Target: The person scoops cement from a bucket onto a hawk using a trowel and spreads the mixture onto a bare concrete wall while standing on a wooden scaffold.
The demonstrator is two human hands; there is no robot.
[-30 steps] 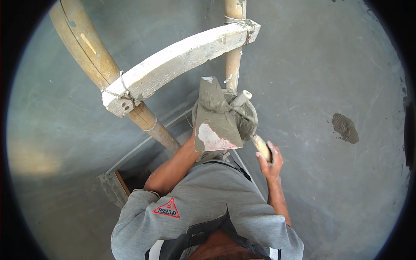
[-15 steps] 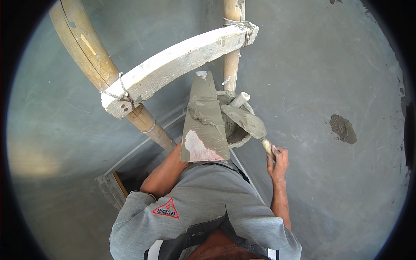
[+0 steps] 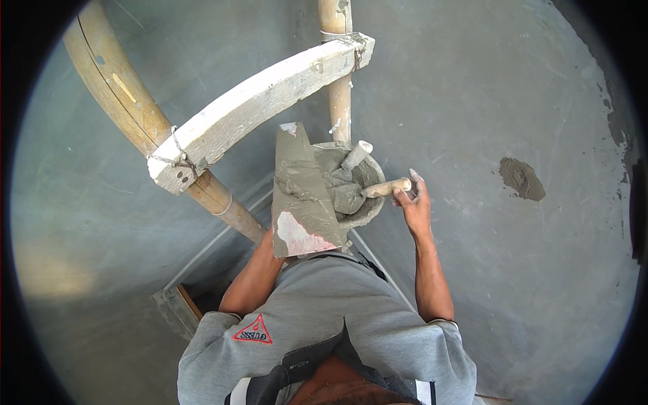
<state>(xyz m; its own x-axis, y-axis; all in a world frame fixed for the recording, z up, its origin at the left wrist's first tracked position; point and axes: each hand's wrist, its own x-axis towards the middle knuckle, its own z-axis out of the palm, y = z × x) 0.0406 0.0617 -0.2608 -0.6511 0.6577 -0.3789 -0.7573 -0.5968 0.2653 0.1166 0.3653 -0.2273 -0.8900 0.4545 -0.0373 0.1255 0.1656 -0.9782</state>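
A long mortar board (image 3: pixel 305 182), coated with grey mortar except for pale, pinkish patches, is held level in front of me. My left forearm (image 3: pixel 253 280) runs under its near left edge; the board covers my left hand. To its right sits a round bucket (image 3: pixel 373 214) with wet mortar inside. A trowel (image 3: pixel 386 187) lies with its blade in the bucket and its wooden handle across the rim. My right hand (image 3: pixel 417 202) is at the handle's end, thumb and fingers apart, seemingly not gripping it. Another tool's pale handle (image 3: pixel 358 154) sticks up inside the bucket.
A white-coated wooden beam (image 3: pixel 263 101) is tied across two bamboo poles, one thick pole (image 3: pixel 121 81) at left and another pole (image 3: pixel 339 108) behind the bucket. Smooth grey plastered walls surround me. A dark mortar patch (image 3: pixel 522 179) marks the right wall.
The trowel has gone from above the bucket's right side down into it, its handle now over the rim. My right hand has moved up and its fingers have opened. The view has shifted slightly.
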